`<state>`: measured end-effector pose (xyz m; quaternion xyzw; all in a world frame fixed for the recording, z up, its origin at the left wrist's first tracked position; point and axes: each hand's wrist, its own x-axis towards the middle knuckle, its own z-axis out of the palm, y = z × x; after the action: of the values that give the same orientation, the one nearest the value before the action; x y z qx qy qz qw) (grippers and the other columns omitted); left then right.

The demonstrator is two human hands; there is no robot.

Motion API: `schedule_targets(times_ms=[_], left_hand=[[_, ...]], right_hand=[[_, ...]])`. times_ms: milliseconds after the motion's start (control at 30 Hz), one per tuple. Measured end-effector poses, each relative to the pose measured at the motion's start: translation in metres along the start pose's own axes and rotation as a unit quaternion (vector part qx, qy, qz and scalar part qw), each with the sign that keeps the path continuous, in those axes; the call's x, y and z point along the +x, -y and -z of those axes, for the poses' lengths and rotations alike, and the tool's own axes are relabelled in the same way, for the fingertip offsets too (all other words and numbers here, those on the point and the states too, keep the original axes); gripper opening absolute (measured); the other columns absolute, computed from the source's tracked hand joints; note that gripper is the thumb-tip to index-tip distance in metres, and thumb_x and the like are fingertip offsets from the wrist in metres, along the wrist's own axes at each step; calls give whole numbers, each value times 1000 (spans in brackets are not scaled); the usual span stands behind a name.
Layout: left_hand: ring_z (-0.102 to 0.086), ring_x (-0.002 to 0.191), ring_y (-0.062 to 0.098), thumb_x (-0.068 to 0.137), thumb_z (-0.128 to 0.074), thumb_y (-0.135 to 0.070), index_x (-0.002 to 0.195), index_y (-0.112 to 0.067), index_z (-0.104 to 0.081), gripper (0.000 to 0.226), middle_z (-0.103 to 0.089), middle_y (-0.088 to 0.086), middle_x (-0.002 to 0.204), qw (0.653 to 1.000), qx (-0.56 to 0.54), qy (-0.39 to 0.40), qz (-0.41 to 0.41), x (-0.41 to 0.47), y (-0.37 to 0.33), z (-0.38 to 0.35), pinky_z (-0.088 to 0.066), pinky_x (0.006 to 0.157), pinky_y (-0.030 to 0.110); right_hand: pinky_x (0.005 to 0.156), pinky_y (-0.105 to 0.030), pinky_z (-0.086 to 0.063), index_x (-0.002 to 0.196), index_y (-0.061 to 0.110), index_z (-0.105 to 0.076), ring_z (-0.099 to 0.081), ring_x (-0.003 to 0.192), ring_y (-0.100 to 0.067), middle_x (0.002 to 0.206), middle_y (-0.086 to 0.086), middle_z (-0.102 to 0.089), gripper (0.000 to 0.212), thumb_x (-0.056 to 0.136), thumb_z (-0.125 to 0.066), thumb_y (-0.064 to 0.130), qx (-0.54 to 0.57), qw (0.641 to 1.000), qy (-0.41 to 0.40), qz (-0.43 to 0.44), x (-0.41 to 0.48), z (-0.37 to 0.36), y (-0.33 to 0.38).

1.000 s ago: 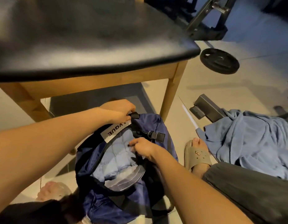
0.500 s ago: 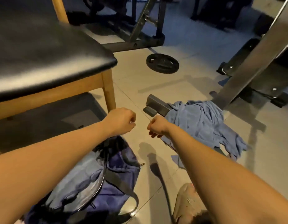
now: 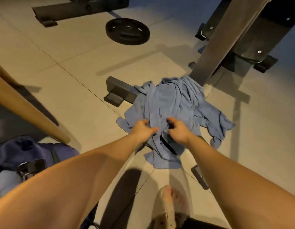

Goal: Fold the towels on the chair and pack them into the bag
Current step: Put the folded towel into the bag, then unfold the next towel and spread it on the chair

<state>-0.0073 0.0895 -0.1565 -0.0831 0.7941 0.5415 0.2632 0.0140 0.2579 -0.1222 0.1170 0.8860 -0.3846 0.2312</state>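
Left hand (image 3: 144, 129), right hand (image 3: 178, 131), gripping towel (image 3: 176, 103) (crumpled)

Crumpled light-blue towel (image 3: 176, 104): soft cloth, matt, heavily creased. Round black weight plate (image 3: 127, 31): matt finish. Slanted grey bench beam (image 3: 226, 38): smooth metal, dull sheen. Light-brown chair leg (image 3: 24, 108): smooth wood. Navy bag (image 3: 32, 149): woven cloth. Beige floor tiles (image 3: 77, 52): smooth, matt.

Light blue towel (image 3: 175, 103), navy bag (image 3: 27, 151), black weight plate (image 3: 127, 31)
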Motion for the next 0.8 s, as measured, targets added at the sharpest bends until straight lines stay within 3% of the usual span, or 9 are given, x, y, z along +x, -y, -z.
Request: schedule_targets(times_ms=[100, 167, 267, 333, 433, 500, 600, 733, 800], left_hand=[[-64, 95, 28, 92, -76, -13, 105, -10, -61, 20, -68, 10, 109, 989, -136, -27, 49, 9, -7, -24, -55, 89, 42], [-69, 89, 34, 91, -74, -7, 86, -7, -66, 9, -72, 16, 97, 980, -181, -43, 68, 14, -10, -31, -59, 87, 45], [-56, 68, 28, 87, -70, -1, 64, -12, -52, 31, -54, 15, 67, 982, -163, -69, 64, 13, -11, -12, -50, 67, 37], [-46, 66, 23, 89, -66, -2, 64, -12, -50, 31, -46, 10, 65, 984, -151, -92, 32, 1, -18, 16, -41, 65, 36], [-56, 72, 22, 101, -60, -11, 89, -8, -66, 13, -61, 11, 80, 982, -180, -57, -11, -34, -41, 77, -52, 69, 36], [-61, 68, 13, 105, -55, -14, 97, -8, -68, 16, -68, 3, 79, 982, -184, 11, -40, -63, -61, 118, -51, 65, 27], [-67, 83, 19, 105, -54, -14, 111, -1, -70, 22, -73, 9, 95, 989, -103, 75, -78, -107, -98, 168, -51, 77, 30], [-73, 90, 17, 104, -57, -19, 105, -20, -77, 20, -78, 2, 99, 989, 54, 65, -119, -162, -146, 212, -58, 80, 30], [-72, 94, 19, 102, -61, -27, 104, -24, -78, 18, -77, 1, 100, 983, 108, 35, -141, -188, -168, 232, -58, 83, 33]], right_hand=[[119, -38, -33, 160, 11, -24, -35, 147, -33, 161, -11, -36, 66, 100, -46, -7, 12, 1000, 6, 6, 13, -7, -4], [118, -36, -34, 161, 13, -24, -37, 146, -33, 160, -11, -38, 69, 98, -45, -6, 5, 1000, 0, 12, 19, -8, -3], [106, -47, -46, 153, 10, -39, -53, 127, -41, 146, -17, -53, 57, 98, -44, -2, -36, 999, -14, -13, 25, -4, 0], [87, -47, -49, 132, 4, -54, -57, 103, -40, 120, -21, -62, 34, 100, -43, 2, -62, 997, -25, -43, 25, 2, 2], [71, -39, -39, 96, 2, -54, -49, 77, -32, 86, -16, -53, 11, 100, -43, 1, -78, 994, -36, -61, 17, 13, 25], [82, -44, -46, 123, -5, -56, -59, 95, -37, 112, -23, -61, 26, 100, -45, 2, -88, 995, -46, -31, 15, 21, 53], [81, -49, -55, 154, 11, -38, -64, 106, -39, 142, -20, -54, 58, 99, -49, -1, -44, 994, -51, 86, -6, 32, 120], [99, -44, -51, 153, 19, -44, -47, 136, -33, 155, -10, -44, 70, 90, -61, -4, -62, 968, 25, 243, -49, 43, 216], [92, -40, -51, 126, 10, -67, -60, 115, -29, 127, -11, -65, 41, 86, -67, 0, -136, 947, 50, 286, -65, 47, 252]])
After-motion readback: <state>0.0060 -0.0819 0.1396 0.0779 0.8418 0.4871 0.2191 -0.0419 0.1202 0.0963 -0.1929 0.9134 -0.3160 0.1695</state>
